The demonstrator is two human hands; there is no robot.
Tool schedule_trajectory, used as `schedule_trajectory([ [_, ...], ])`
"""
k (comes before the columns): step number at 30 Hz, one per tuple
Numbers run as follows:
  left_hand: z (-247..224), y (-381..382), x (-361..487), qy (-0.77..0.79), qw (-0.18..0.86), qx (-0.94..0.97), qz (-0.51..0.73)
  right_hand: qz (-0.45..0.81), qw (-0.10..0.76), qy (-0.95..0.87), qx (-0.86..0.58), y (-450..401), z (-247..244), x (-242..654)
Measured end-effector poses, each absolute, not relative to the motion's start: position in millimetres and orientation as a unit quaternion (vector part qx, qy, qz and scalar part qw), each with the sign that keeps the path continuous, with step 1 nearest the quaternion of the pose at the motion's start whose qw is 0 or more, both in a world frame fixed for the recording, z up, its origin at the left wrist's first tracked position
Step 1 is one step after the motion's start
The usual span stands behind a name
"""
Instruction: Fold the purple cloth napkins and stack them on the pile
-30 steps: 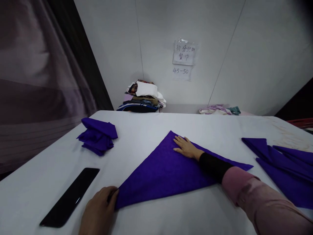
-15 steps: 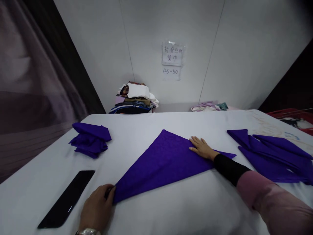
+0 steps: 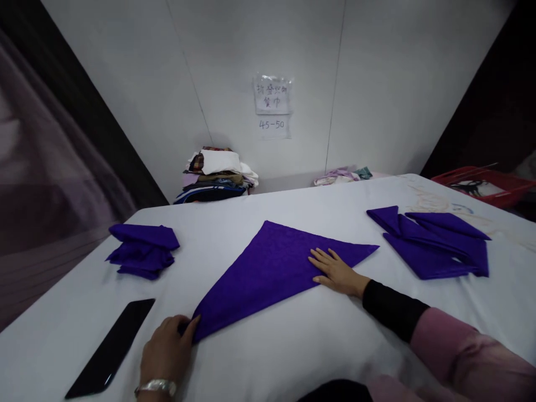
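A purple cloth napkin [image 3: 259,268], folded into a triangle, lies flat on the white-covered table [image 3: 259,368]. My left hand [image 3: 170,343] pinches its near left corner between thumb and fingers; that corner is partly hidden by the fingers. With fingers spread, my right hand [image 3: 337,272] rests flat on the right part of the napkin, close to its long lower edge. The napkin's right tip points out beyond this hand, and its top corner points toward the wall.
Crumpled purple cloth [image 3: 144,251] lies at left, and more loosely folded purple cloth [image 3: 435,240] at right. A black glossy slab [image 3: 111,349] sits beside my left hand. Stacked clothes [image 3: 218,176] stand behind the table, with a red basket [image 3: 498,192] at far right.
My right hand has slid over the napkin toward its lower edge, and the right tip now lies smoothed out. My left hand keeps its corner. The camera view has turned slightly right.
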State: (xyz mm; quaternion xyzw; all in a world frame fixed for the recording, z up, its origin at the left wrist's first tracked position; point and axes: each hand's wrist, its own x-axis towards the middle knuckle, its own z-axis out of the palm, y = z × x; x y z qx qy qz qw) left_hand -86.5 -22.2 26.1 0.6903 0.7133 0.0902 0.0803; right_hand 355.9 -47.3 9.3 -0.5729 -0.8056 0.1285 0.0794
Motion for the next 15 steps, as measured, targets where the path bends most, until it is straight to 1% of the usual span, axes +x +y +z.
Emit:
schedule_trajectory([
  [2,27,-22,-85,0.709,0.089,0.694,0.088,0.14,0.073,-0.8,-0.579,-48,13,354],
  [5,29,-22,-82,0.69,0.069,0.714,0.098,0.155,0.077,-0.798,-0.577,-55,17,336],
  [9,33,-25,-79,0.679,0.052,0.726,0.096,0.183,0.093,-0.835,-0.511,-68,18,297],
  [12,37,-25,-77,0.698,0.069,0.708,0.075,0.201,0.098,-0.853,-0.472,-72,17,269],
  [15,39,-26,-77,0.706,0.116,0.691,0.101,0.205,0.098,-0.855,-0.466,-72,16,251],
])
